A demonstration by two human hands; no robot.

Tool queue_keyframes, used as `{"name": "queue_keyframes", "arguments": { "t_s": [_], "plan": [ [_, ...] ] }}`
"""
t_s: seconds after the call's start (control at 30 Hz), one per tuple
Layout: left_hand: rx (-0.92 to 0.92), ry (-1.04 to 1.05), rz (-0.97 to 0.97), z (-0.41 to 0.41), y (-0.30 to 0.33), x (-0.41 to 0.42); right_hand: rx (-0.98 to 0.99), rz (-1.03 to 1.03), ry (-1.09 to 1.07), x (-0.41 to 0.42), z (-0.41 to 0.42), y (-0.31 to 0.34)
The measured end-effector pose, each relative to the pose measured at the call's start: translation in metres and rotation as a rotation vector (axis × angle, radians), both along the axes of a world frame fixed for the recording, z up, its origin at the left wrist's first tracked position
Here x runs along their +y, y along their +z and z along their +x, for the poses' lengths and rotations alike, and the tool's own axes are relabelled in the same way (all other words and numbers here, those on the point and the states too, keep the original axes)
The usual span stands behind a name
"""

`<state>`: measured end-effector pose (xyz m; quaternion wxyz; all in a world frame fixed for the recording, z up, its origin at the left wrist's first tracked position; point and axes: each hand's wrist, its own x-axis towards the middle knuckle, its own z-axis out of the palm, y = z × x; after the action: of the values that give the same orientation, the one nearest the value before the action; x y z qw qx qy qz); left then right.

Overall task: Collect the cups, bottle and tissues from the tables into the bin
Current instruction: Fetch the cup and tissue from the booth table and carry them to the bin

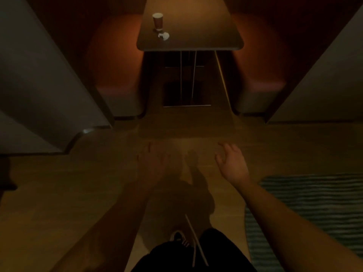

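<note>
I see a table [196, 38] at twelve o'clock; on its left side stands a paper cup [157, 21], a crumpled tissue [163, 35] just beside it.

Paper cup [157, 21] on smooth wooden table [196, 36]; matt wood floor [78, 183].

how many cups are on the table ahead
1. A single paper cup stands upright on the left part of the table, with a crumpled tissue just in front of it. The table's far end is cut off by the frame, so more may be hidden.
</note>
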<state>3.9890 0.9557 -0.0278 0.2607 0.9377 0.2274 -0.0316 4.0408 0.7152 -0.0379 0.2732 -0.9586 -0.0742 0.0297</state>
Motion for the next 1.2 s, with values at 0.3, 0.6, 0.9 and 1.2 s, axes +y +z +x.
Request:
{"name": "queue_keyframes", "arguments": {
  "t_s": [0.3,0.6,0.9,1.2],
  "plan": [
    [-0.141,-0.025,-0.008,0.26,-0.022,0.077,-0.025,0.023,0.01,0.084,0.274,-0.011],
    [-0.143,0.013,-0.046,0.554,-0.006,0.152,-0.039,0.048,0.105,0.184,0.585,0.004],
    [-0.158,0.111,-0.054,0.73,0.003,0.24,0.037,0.098,0.14,0.28,0.748,-0.002],
    [-0.089,-0.011,-0.139,0.906,-0.032,0.326,0.091,-0.057,0.016,0.38,0.836,-0.049]
  ]
}}
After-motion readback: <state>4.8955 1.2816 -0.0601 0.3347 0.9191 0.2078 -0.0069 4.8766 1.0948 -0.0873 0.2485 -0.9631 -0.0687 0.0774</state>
